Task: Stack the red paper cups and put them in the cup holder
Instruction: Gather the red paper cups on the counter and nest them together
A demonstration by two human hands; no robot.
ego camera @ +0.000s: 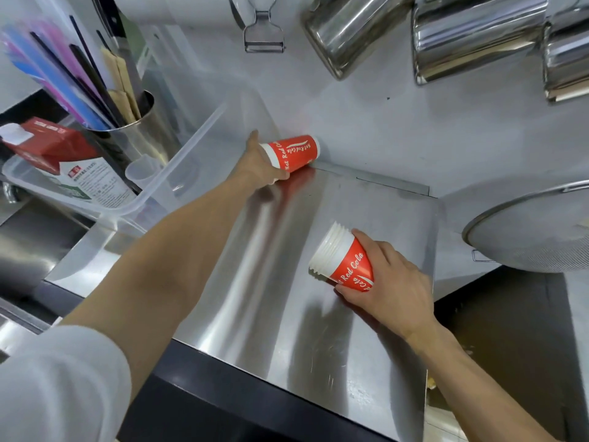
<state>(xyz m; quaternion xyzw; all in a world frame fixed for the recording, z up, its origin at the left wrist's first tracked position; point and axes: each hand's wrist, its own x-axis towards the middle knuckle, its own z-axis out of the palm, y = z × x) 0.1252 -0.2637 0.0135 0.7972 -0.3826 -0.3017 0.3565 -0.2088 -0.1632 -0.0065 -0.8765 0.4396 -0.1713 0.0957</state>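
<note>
A single red paper cup with white lettering lies on its side at the far edge of the steel counter, against the wall. My left hand grips it at its white rim end. Nearer, at the right, my right hand holds a stack of several nested red cups, tilted with the white rims pointing up and left. No cup holder can be made out for certain.
A clear plastic bin at the left holds a metal canister of straws, a small plastic cup and a red-and-white carton. Steel jugs and a peeler hang on the wall. A mesh strainer sits at the right.
</note>
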